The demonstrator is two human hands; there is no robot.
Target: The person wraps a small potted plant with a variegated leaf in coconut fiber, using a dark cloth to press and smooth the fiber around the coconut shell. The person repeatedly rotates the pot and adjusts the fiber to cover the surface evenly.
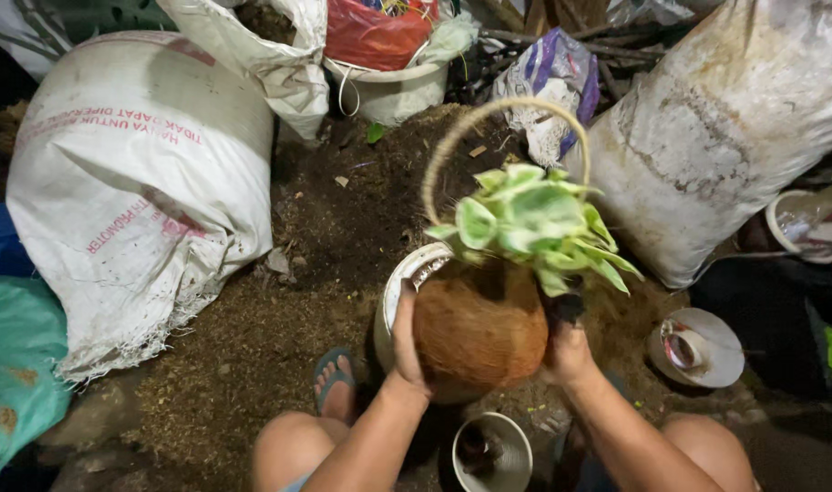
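A round brown coconut-fibre ball (479,328) with a pale green variegated plant (534,223) growing from its top is held up between both hands. An arched rope handle (452,150) rises over the plant. My left hand (405,342) presses against the ball's left side. On the right side, my right hand (569,346) grips it, fingers near the plant's base. A white bucket (407,282) sits just behind and under the ball.
Large white woven sacks stand at the left (152,182) and right (725,128). A heap of dark soil (343,219) lies between them. A white bucket (398,91) and red bag (375,32) are at the back. Small pots lie near my knees (493,451) and at right (698,346).
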